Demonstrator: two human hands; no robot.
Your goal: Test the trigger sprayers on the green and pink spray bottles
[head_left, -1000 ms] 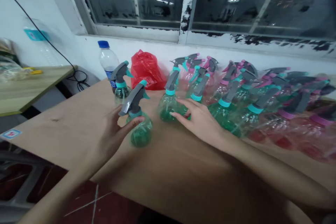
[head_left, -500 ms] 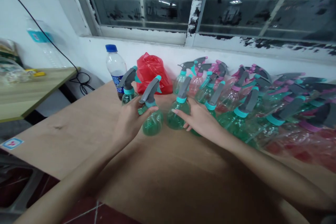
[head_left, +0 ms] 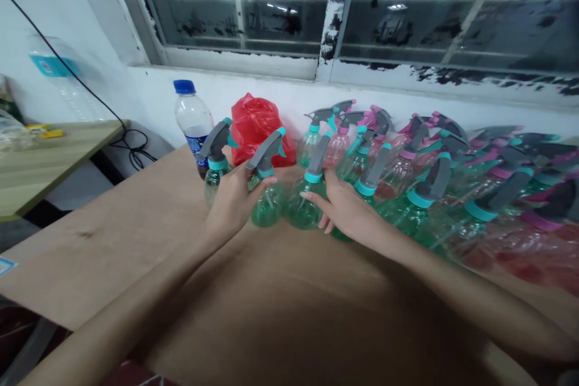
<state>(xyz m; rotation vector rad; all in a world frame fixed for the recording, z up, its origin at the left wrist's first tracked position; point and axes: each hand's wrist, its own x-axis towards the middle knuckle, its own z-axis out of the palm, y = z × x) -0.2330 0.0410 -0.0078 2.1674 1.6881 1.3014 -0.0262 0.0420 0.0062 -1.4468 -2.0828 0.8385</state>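
My left hand (head_left: 237, 196) is closed round the neck of a green spray bottle (head_left: 266, 208) with a grey and turquoise trigger head. That bottle stands upright on the brown table, right beside a second green spray bottle (head_left: 304, 211). Around the upper side of this second one my right hand (head_left: 346, 199) is wrapped, thumb in front and the other fingers partly hidden behind it. Another green spray bottle (head_left: 215, 178) is just behind my left hand.
Rows of green and pink spray bottles (head_left: 411, 214) fill the table's right side. Along the wall stand a red plastic bag (head_left: 256, 123) and a blue-capped drink bottle (head_left: 193, 117). A black cable (head_left: 97, 99) hangs near a side table (head_left: 49, 163) at left.
My left hand has brought its spray bottle right and back, up against the second green one. My right hand has closed in on that second bottle.
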